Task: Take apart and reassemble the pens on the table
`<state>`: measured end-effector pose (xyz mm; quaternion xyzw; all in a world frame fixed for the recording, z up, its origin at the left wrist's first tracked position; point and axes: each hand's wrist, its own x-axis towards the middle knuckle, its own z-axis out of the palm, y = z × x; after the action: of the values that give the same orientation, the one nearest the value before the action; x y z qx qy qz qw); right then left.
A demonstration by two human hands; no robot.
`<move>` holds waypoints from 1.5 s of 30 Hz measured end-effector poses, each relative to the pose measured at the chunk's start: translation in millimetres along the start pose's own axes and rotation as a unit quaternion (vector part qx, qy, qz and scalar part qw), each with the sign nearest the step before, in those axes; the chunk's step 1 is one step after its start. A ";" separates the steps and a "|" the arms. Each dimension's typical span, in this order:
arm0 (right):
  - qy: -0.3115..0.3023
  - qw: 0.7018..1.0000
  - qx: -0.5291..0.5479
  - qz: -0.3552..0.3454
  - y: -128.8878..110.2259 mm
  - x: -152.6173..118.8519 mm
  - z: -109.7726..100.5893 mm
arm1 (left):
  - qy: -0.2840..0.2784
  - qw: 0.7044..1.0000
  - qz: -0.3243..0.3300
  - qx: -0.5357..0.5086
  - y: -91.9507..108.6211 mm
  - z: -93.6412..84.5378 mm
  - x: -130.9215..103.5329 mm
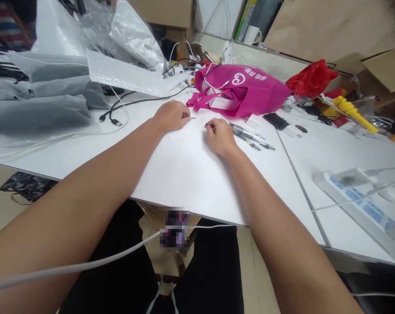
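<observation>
My left hand (174,115) rests on the white table (191,174) with thumb and fingers pinched together. A small, thin, greyish piece (193,117) sticks out from its fingertips toward the right; its kind is too small to tell. A short gap away, my right hand (219,134) is closed, its fingers curled into a pinch. Something tiny and dark shows at those fingertips, but I cannot make it out. Several clear-barrelled pens (253,136) lie side by side just right of my right hand.
Behind my hands lies a magenta bag (263,89). Black USB cables (114,117) and grey plastic packages (40,113) are on the left. At right are a power strip (357,196), a black flat object (276,121) and a yellow tool (354,114). A white cable (119,257) crosses my lap.
</observation>
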<state>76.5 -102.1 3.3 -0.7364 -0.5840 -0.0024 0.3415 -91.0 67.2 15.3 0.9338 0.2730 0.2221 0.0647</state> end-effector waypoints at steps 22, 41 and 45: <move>0.016 0.997 0.057 0.050 -2.1 -1.0 -6.3 | -0.078 0.991 0.018 -0.111 30.5 -10.9 -1.2; -0.011 0.954 0.279 0.106 -1.7 -0.7 0.0 | -0.021 0.912 -0.050 -0.407 73.0 -10.4 -1.1; 0.014 0.948 0.297 0.108 -0.3 0.9 1.0 | -0.008 0.930 -0.058 -0.362 68.7 -13.6 -1.0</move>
<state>76.1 -100.8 3.1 -0.6601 -0.4700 0.1981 0.5515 -64.8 8.7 43.7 0.8313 0.2269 0.2944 0.4132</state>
